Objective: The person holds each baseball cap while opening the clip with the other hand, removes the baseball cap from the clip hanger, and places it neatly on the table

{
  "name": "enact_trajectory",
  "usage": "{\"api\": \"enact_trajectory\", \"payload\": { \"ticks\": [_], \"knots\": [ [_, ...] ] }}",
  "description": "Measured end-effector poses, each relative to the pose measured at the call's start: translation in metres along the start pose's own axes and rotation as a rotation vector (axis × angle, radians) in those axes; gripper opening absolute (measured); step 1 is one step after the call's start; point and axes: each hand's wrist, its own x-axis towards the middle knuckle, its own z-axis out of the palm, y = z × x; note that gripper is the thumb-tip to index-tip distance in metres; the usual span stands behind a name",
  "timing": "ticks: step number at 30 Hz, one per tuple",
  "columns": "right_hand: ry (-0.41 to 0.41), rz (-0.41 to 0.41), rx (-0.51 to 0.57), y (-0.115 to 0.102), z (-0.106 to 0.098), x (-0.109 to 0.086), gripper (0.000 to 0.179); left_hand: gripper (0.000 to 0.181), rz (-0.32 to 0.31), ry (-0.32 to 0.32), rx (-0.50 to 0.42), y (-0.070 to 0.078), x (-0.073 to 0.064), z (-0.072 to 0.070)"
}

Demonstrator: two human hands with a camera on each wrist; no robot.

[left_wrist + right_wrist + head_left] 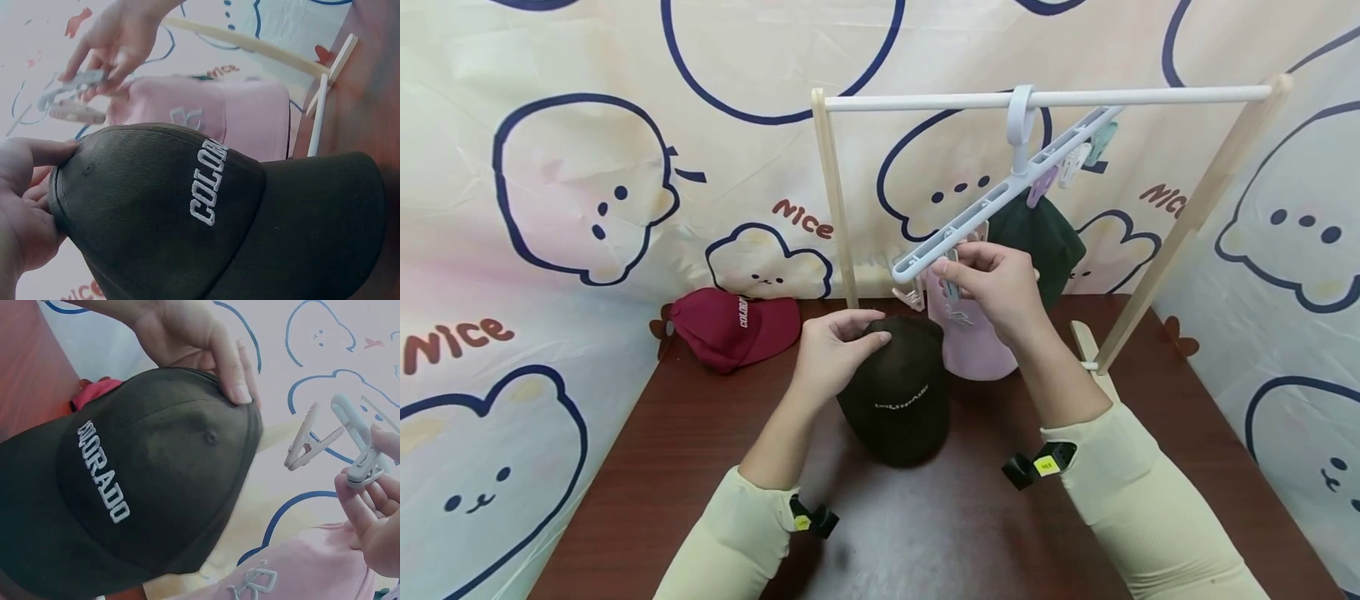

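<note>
My left hand (831, 354) pinches the back edge of a dark brown baseball cap (898, 400) between thumb and fingers. The cap hangs brim down, its white lettering outward. With thumb and fingertips, my right hand (1000, 287) holds a pale blue-grey clip (365, 472) below the near end of a light blue clip hanger (958, 229). Beside that clip, a beige clip (306, 447) dangles. Behind the brown cap hangs a pink cap (973, 346), and a dark green cap (1045, 242) hangs farther along, partly hidden by the right hand.
A white rod (917, 102) on wooden posts (1195, 217) carries the hanger. Purple (1041, 185), white (1073, 164) and green clips (1101, 142) line its far half. A dark red cap (730, 325) lies at the back left of the brown table (700, 483), before a printed cloth backdrop.
</note>
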Motion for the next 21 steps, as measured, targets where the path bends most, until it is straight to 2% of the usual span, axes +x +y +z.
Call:
{"api": "enact_trajectory", "payload": {
  "ticks": [8, 16, 21],
  "knots": [
    [-0.028, -0.013, 0.016, 0.000, 0.000, -0.001, 0.035, 0.027, -0.110, 0.083, -0.007, -0.021, -0.004, -0.035],
    [-0.023, -0.010, 0.018, 0.000, 0.001, -0.001, 0.037, 0.029, -0.301, 0.271, -0.169, -0.042, -0.011, -0.070],
    [-0.030, -0.021, 0.005, 0.001, 0.001, 0.000, 0.035, 0.018, -0.350, 0.388, -0.291, -0.056, -0.017, -0.092]
  ]
}}
